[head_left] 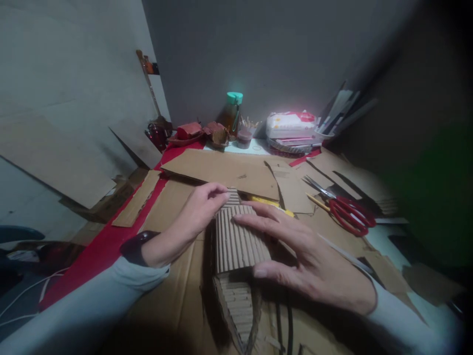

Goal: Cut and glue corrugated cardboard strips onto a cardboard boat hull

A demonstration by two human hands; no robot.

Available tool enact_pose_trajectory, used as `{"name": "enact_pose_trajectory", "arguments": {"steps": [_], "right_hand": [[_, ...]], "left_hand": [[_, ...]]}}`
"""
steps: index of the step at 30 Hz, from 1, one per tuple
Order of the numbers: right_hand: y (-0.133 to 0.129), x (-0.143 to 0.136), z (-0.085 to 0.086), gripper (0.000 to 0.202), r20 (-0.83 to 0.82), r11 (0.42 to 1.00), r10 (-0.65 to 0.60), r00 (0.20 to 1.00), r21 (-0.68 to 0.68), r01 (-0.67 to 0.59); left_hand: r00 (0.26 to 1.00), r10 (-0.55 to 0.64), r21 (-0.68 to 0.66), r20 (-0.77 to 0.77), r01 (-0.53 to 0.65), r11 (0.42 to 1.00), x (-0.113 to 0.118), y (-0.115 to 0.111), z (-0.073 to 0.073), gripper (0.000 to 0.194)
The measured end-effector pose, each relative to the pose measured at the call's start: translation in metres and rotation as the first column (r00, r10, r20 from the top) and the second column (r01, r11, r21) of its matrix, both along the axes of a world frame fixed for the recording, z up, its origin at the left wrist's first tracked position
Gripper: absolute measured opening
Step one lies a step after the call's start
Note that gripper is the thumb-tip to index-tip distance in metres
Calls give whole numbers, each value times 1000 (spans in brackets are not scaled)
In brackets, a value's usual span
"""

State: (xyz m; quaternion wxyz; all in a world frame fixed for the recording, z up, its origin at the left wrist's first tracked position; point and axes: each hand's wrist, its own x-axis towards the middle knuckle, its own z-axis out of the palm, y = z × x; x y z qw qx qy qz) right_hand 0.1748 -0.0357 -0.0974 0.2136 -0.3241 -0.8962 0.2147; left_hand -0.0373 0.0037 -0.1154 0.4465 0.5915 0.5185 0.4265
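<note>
In the head view a small cardboard boat model [242,301] with a pointed near end stands in front of me. A ribbed corrugated cardboard roof [236,241] covers its middle. At the far end of the model is a smaller corrugated cardboard piece [232,196]. My left hand [201,207] pinches the edge of that smaller piece, thumb and fingers closed. Spread over the roof's right side lies my right hand [306,251], fingertips on the top and thumb at the near right corner. The right side of the hull is hidden beneath this hand.
Red-handled scissors [351,214] and a pencil [317,202] lie at the right. Flat cardboard sheets [221,170] spread behind the model. Along the wall stand a bottle with a teal lid [234,98], a tissue pack [291,124] and a cup of pens [327,133].
</note>
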Motion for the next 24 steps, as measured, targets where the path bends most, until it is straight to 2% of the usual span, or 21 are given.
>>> {"name": "enact_pose_trajectory", "arguments": {"steps": [7,15,21,24], "right_hand": [[-1,0,1,59,-22,1000,4,1000,21,-3],[1,1,1,65,-123,1000,4,992,17,-2],[1,4,-1,70,-187,998,-26,982,-61,15],[-1,8,0,67,-293,987,-51,955,-164,3]], "left_hand": [[1000,-6,-3,-12,6,1000,-2,3,-3,12],[1000,11,11,15,-11,1000,-3,8,-9,15],[996,50,-30,77,-47,998,-2,8,-10,19],[991,58,-61,123,-51,997,-2,8,-11,18]]}}
